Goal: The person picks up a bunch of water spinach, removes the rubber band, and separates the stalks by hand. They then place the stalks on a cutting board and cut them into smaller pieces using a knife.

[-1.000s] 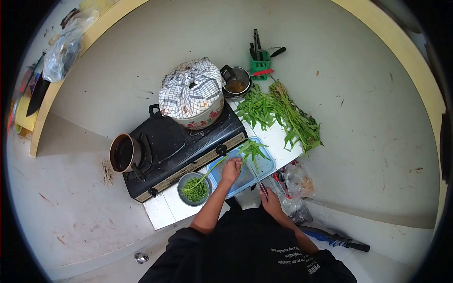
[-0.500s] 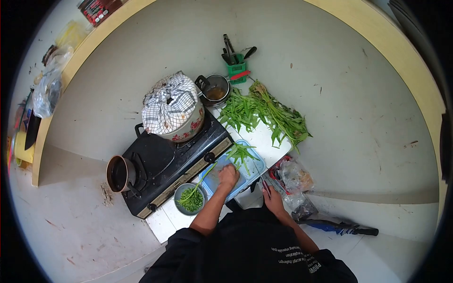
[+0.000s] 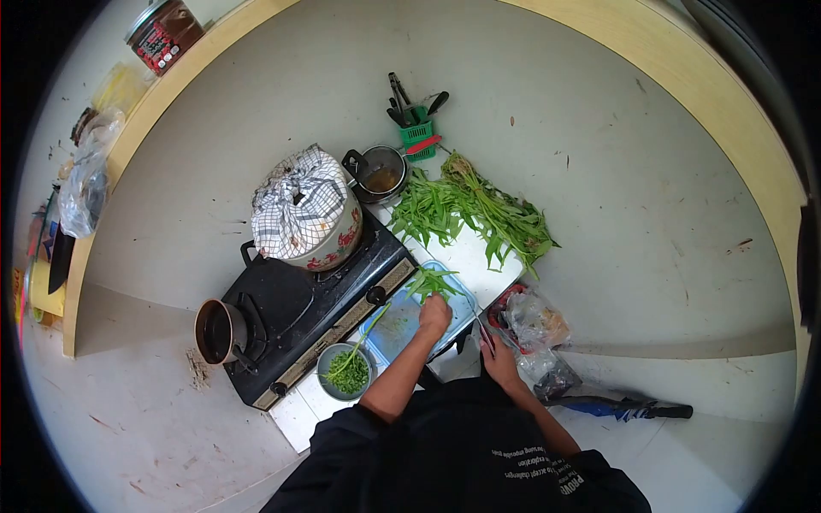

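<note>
My left hand (image 3: 434, 318) is closed over the right half of a blue tray-like board (image 3: 389, 329), its fingers curled at the base of a small bunch of leafy greens (image 3: 434, 281). My right hand (image 3: 499, 357) grips the handle of a knife (image 3: 478, 315), whose thin blade points up along the board's right edge. Beside the board at lower left stands a grey bowl (image 3: 322, 369) filled with chopped green pieces (image 3: 348, 376). Long green stems (image 3: 368, 333) lean from the bowl onto the board.
A black gas stove (image 3: 282, 286) carries a cloth-covered pot (image 3: 329, 244) and a small saucepan (image 3: 215, 332). Behind lie a heap of leafy greens (image 3: 505, 218), a pot with a strainer (image 3: 380, 175) and a green utensil basket (image 3: 417, 137). Plastic bags (image 3: 539, 321) sit at right.
My left hand has moved right and slightly up across the board to the leafy greens. The knife stays in my right hand. The camera view has shifted slightly.
</note>
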